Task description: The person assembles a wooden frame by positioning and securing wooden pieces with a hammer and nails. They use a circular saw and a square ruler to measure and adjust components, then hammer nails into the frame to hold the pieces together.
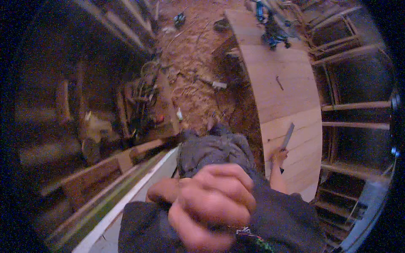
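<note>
My left hand (pixel 213 196) is raised close in front of my chest. Its fingers are curled into a fist, smeared by motion, and whatever is inside them is hidden. On my right, a long pale wooden board (pixel 289 101) runs away from me. My right hand (pixel 279 156) is closed round the near part of a flat grey metal strip (pixel 288 135), a ruler or a blade; I cannot tell which. The strip points away along the board, and a dark end shows below my fingers. Farther up the board lies a small thin dark rod (pixel 279 83).
Blue and black tools (pixel 274 36) sit at the board's far end. Wooden framing (pixel 354 105) stands beyond its right edge. Brown earth floor (pixel 190 63) with scattered scraps lies ahead. To my left are a cluttered wooden bench (pixel 166 97) and a white-edged ledge (pixel 126 206).
</note>
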Demonstrator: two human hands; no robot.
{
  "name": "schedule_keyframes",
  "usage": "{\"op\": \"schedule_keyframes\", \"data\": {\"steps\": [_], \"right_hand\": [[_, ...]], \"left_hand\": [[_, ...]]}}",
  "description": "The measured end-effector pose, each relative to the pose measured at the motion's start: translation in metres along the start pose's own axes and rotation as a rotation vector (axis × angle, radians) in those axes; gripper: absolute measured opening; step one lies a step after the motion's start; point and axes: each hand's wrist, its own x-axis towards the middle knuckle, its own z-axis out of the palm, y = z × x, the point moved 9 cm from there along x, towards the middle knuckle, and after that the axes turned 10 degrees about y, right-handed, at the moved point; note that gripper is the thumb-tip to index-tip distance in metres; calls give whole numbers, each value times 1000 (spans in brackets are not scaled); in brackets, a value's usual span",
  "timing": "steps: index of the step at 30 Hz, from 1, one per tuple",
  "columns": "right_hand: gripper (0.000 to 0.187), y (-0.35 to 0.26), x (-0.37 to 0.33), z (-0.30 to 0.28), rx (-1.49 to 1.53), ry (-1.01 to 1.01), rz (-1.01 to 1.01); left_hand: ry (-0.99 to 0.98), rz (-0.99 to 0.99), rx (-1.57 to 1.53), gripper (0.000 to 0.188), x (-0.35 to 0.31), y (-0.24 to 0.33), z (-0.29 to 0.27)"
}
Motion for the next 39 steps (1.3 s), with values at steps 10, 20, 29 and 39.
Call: {"op": "schedule_keyframes", "data": {"steps": [10, 20, 29, 39], "right_hand": [[66, 8, -8, 9, 59, 86, -43], [75, -138, -27, -72, -57, 51, -55], [53, -257, 110, -54, 105, 538, -289], [38, -499, 222, 66, 1067, -105, 98]], "left_hand": [[-74, -784, 813, 15, -55, -102, -107], [-201, -991, 897, 13, -11, -112, -184], [-364, -1055, 922, 14, 58, -266, -148], [-632, -690, 1071, 29, 136, -553, -114]]}}
